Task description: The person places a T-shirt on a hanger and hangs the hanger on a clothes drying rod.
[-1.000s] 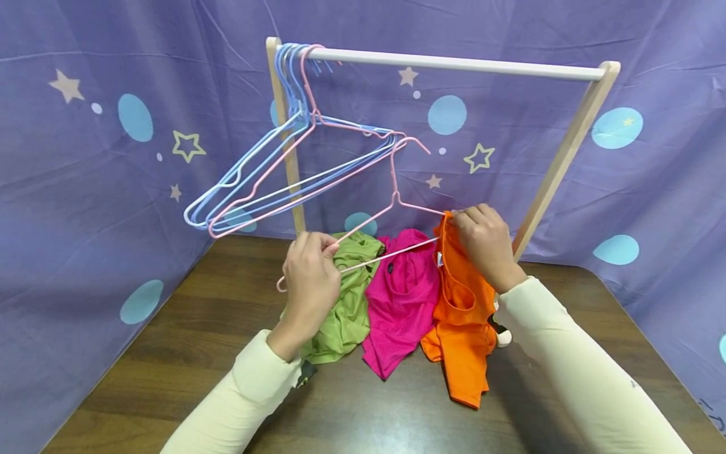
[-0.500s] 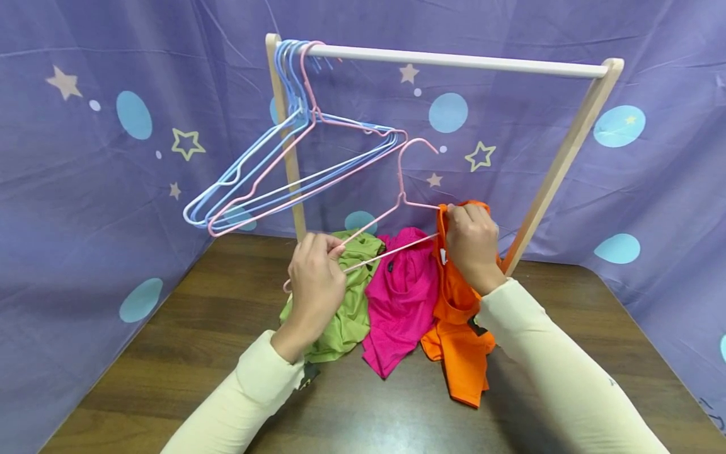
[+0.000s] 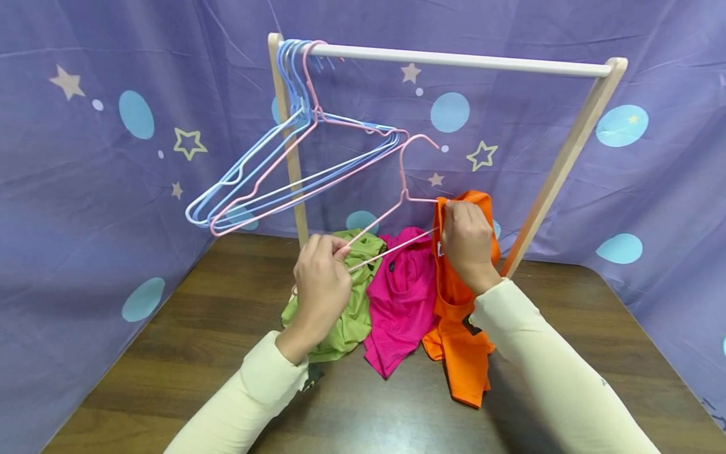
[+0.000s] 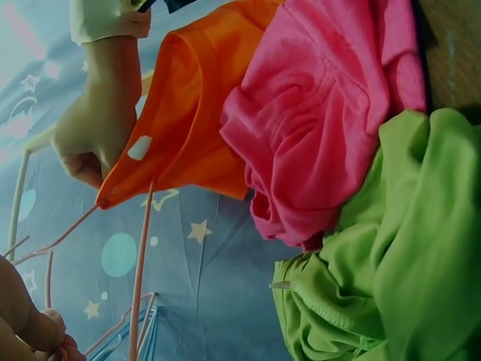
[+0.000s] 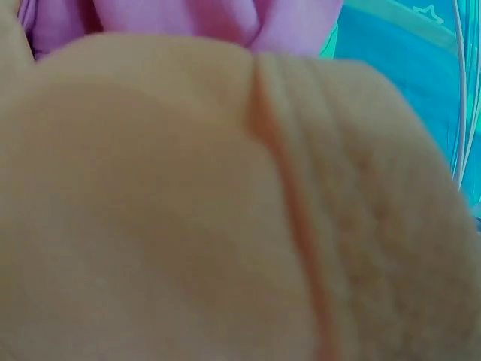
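Observation:
My left hand pinches the left arm of a pink clothes hanger, whose hook points up and to the right. The hanger's right end runs inside the neck of an orange T-shirt. There my right hand grips the shirt's collar, its fingertips hidden behind the cloth in the head view. A white label shows inside the neckline in the left wrist view. The shirt's upper part is raised, while its lower part drapes on the table. The right wrist view is mostly filled by my right hand.
Several blue, white and pink hangers hang at the left end of the rack's white rail. A magenta garment and a green garment lie on the wooden table. A patterned purple curtain stands behind.
My right hand has moved left and slightly up, raising the orange T-shirt's neck farther along the hanger's right arm. My left hand and the hanger have shifted slightly right.

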The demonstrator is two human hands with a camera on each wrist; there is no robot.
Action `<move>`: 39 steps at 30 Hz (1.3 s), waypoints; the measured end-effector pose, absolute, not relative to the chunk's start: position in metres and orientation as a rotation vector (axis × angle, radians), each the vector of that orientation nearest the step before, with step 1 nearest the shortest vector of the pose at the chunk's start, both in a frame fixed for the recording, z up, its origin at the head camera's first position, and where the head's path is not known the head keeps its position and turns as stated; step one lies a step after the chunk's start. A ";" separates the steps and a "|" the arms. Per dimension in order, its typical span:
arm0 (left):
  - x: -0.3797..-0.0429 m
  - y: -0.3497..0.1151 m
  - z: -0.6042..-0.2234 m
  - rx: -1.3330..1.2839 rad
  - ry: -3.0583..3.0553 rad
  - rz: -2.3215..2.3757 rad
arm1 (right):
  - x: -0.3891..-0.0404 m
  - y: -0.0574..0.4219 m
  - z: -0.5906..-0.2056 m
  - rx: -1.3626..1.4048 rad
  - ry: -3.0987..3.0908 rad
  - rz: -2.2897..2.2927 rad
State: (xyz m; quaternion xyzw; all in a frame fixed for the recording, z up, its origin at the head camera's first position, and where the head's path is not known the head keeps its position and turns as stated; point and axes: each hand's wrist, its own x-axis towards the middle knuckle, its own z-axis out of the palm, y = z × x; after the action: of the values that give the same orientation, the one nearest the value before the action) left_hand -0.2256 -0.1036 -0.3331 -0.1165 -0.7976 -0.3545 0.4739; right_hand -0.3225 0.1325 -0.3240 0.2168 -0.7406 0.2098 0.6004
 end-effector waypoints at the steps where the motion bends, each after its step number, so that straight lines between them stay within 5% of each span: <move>1: -0.226 -0.103 -0.333 -0.286 -1.954 -0.869 | -0.322 0.131 -0.324 0.513 -1.716 0.491; 39: -0.228 -0.107 -0.333 -0.309 -1.982 -0.890 | -0.312 0.138 -0.303 0.706 -1.874 0.481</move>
State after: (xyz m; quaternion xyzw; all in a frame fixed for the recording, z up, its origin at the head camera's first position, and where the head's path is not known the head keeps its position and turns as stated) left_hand -0.2279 -0.1074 -0.3326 -0.1251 -0.8039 -0.3609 0.4559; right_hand -0.3123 0.1384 -0.3031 0.2940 -0.7800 0.2004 0.5148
